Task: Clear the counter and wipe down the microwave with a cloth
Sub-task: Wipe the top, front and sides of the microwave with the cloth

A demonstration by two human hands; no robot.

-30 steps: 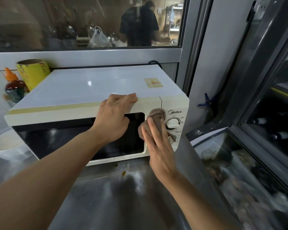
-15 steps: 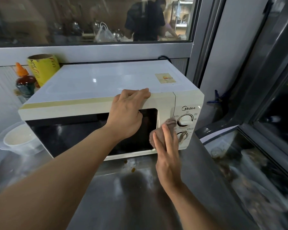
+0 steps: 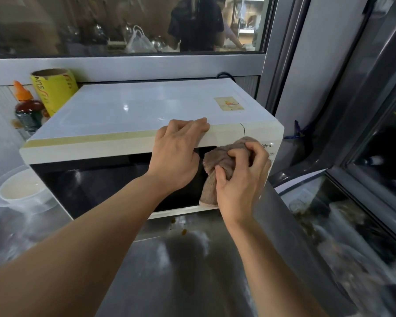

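Note:
A white microwave (image 3: 135,110) with a dark glass door stands on the steel counter (image 3: 169,271). My left hand (image 3: 176,154) rests on the top front edge of the microwave, fingers laid over the rim above the door. My right hand (image 3: 242,179) grips a bunched brown cloth (image 3: 217,163) and holds it against the control panel at the right of the door, covering the dials. Part of the cloth hangs down over the door's right edge.
A clear plastic bowl (image 3: 21,191) with pale contents sits left of the microwave. Behind it stand an orange-capped sauce bottle (image 3: 28,113) and a yellow roll (image 3: 54,92). Brown crumbs (image 3: 183,231) lie on the counter under the door. A glass-topped case (image 3: 352,225) lies to the right.
My right hand went from flat fingers pressing the cloth low on the panel to curled fingers gripping it, and rose toward the top dial. My left hand stayed on the rim.

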